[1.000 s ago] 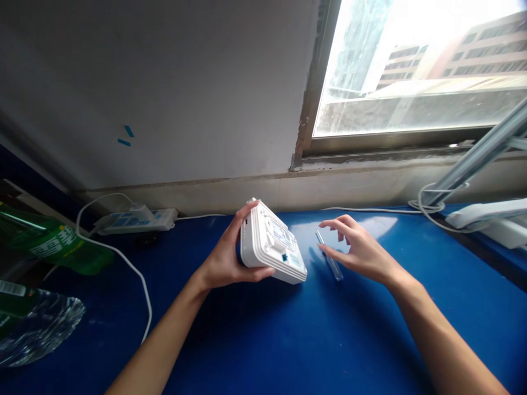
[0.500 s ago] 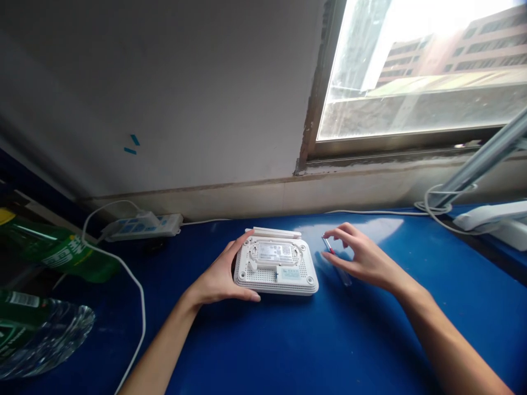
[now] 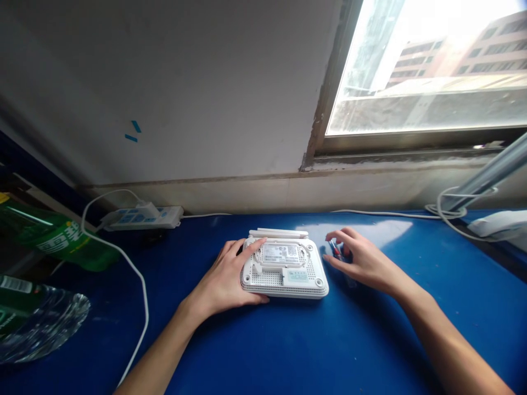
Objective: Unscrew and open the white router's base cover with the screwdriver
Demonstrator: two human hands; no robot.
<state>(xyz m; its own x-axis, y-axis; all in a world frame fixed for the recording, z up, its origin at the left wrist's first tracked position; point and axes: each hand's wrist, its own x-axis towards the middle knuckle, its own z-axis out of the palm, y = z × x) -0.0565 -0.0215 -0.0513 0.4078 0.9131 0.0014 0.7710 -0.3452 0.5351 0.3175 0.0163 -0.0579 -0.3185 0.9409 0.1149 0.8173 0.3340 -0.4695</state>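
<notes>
A white router [image 3: 288, 266] lies upside down on the blue table [image 3: 288, 345], its vented underside and labels facing up. My left hand [image 3: 226, 280] rests on its left edge, fingers spread across the underside and thumb along the front. Just to the router's right, my right hand [image 3: 362, 260] hovers low over a thin screwdriver [image 3: 335, 250] with a clear handle and red tip. Its fingers curl down around the tool and touch it. Most of the screwdriver is hidden under the hand.
A white power strip [image 3: 142, 218] with a plug and white cable [image 3: 140, 291] sits at the back left. Green bottles [image 3: 53, 236] and a clear bottle [image 3: 37, 323] lie at the left edge. Coiled white cable [image 3: 448, 208] and a lamp arm [image 3: 489, 175] are at the right, under the window.
My left hand turned the router from tilted on edge to flat on the table, underside up, then laid its fingers on top. My right hand lowered onto the screwdriver.
</notes>
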